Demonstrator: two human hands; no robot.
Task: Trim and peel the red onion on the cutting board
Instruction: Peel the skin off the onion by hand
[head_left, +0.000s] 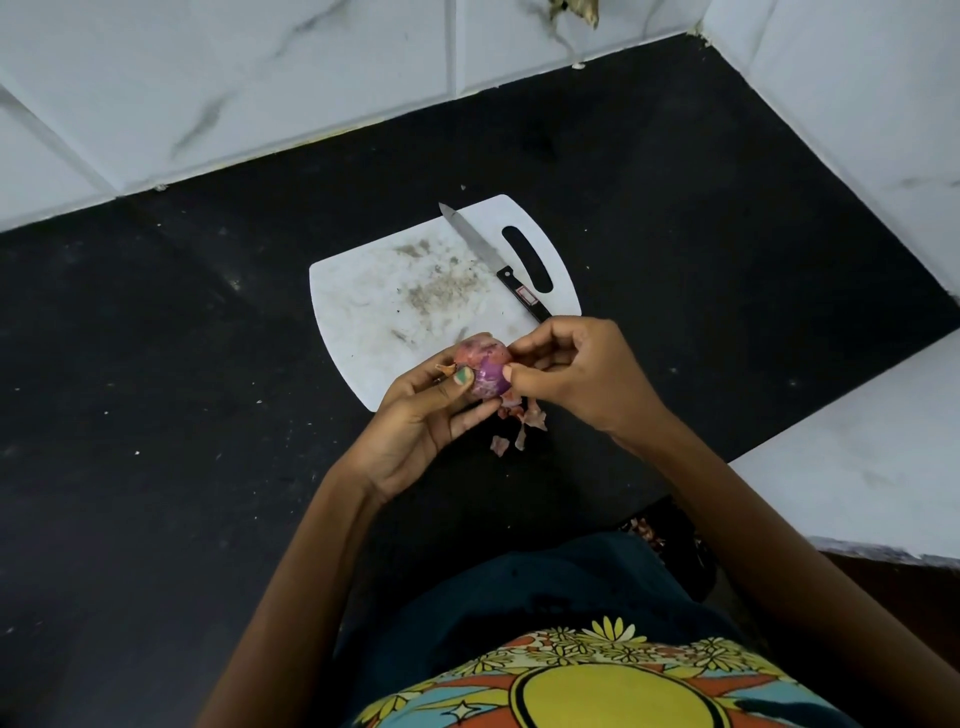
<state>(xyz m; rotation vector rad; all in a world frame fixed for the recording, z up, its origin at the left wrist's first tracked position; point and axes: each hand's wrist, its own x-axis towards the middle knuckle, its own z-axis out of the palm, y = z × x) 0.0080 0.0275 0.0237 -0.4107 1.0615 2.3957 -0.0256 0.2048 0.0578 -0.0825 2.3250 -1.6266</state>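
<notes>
Black stone table (156, 338) under white marble tiles: the left hand (415, 415) cupped the red onion (485, 371) at the white cutting board's (374, 312) six o'clock edge, while the right hand (576, 371) pinched its papery skin. Best to pull in strips toward the root. Peel scraps (519, 421) littered below; the knife (493, 260) lay at two o'clock, clear.

One red onion (485, 375) is sitting between two hands, the left hand (415, 415) and the right hand (576, 374). One knife (493, 260) is lying on one cutting board (374, 312). About four peel scraps (519, 423) are lying on one black counter (156, 364).
</notes>
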